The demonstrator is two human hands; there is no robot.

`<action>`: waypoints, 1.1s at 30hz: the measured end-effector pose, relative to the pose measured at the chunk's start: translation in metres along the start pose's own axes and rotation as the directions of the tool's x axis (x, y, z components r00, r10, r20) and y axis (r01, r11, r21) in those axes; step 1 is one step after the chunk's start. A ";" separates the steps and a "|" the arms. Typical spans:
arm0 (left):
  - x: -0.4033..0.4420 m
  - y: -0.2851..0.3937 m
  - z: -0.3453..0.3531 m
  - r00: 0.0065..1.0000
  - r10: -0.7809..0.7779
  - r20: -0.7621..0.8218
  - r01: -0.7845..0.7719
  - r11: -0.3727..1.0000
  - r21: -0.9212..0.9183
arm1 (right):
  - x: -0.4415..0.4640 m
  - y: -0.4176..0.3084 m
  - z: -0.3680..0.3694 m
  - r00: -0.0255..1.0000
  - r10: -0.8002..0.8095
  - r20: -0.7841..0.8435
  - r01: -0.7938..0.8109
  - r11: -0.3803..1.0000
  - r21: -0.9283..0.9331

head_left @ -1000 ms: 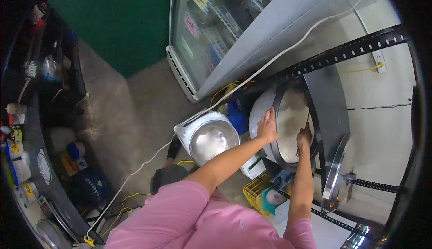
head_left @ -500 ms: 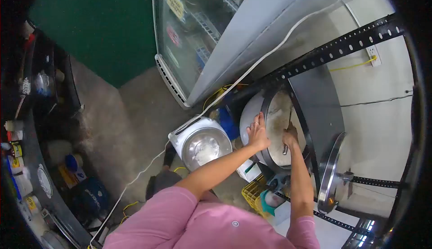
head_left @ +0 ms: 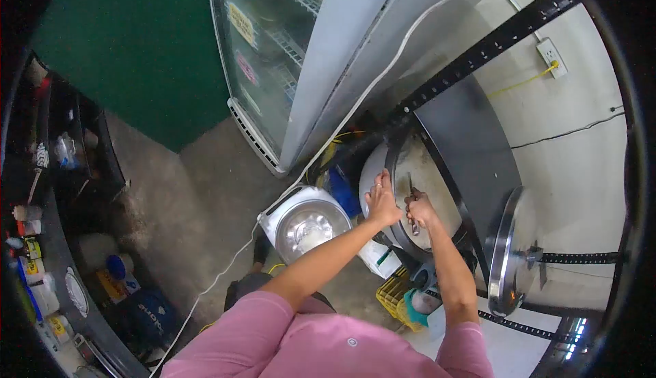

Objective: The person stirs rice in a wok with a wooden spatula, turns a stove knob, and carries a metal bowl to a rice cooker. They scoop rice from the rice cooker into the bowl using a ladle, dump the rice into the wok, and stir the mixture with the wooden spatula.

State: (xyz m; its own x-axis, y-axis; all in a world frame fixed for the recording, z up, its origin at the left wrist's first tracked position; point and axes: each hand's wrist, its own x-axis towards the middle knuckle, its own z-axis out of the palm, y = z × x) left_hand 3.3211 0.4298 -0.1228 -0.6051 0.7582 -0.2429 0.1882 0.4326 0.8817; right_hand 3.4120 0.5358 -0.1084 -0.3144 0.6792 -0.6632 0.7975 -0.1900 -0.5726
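My left hand (head_left: pixel 383 200) rests on the dark rim of a large round white tub (head_left: pixel 369 166), fingers stretched out along it. Inside the tub is a pale, off-white surface (head_left: pixel 437 193); I cannot tell what it is made of. Over this surface, my right hand (head_left: pixel 421 208) is closed around a long thin metal tool (head_left: pixel 415 228). One end of the tool sticks out on each side of the fist, and its kind is unclear. Left of the tub, a metal bowl (head_left: pixel 283 224) with some white stuff in it sits on a white scale-like base (head_left: pixel 268 222).
A glass-door fridge (head_left: pixel 256 57) stands ahead, with a white cable (head_left: pixel 362 98) hanging across it. Black perforated metal bars (head_left: pixel 471 57) frame the tub. A round shiny metal lid (head_left: pixel 502 262) stands at right. Below are a yellow crate (head_left: pixel 391 299) and a shelf (head_left: pixel 61 241) at left.
My right hand and the tool have moved left across the pale surface, closer to my left hand and the near rim. My left hand stays on the rim. The view has shifted slightly.
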 end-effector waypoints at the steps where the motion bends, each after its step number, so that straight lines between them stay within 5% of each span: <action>1: 0.000 0.000 0.000 1.000 -0.005 0.008 0.005 1.000 -0.001 | -0.005 0.000 0.002 1.000 0.019 0.009 -0.019 1.000 0.005; 10: 0.003 -0.007 -0.001 0.999 0.030 0.028 -0.032 0.996 0.083 | -0.041 0.040 -0.030 0.942 0.016 0.335 -0.189 0.851 0.490; 20: -0.037 -0.089 -0.079 0.946 0.294 0.137 -0.317 0.929 0.190 | -0.117 0.072 -0.053 0.965 -0.046 0.257 -0.153 0.700 0.697; 29: -0.100 -0.209 -0.144 0.970 -0.126 0.208 0.035 0.919 0.394 | -0.179 0.076 -0.081 0.971 -0.080 0.224 -0.104 0.704 0.703; 33: -0.112 -0.248 -0.144 0.975 -0.130 0.183 0.062 0.940 0.336 | -0.213 0.069 -0.080 0.981 -0.082 0.177 -0.051 0.767 0.640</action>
State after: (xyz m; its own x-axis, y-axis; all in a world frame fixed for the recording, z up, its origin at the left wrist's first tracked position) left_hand 3.2310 0.1672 -0.2561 -0.4730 0.7718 -0.4250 0.3990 0.6177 0.6777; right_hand 3.5748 0.4344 0.0320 -0.4652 0.5563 -0.6885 0.2980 -0.6340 -0.7136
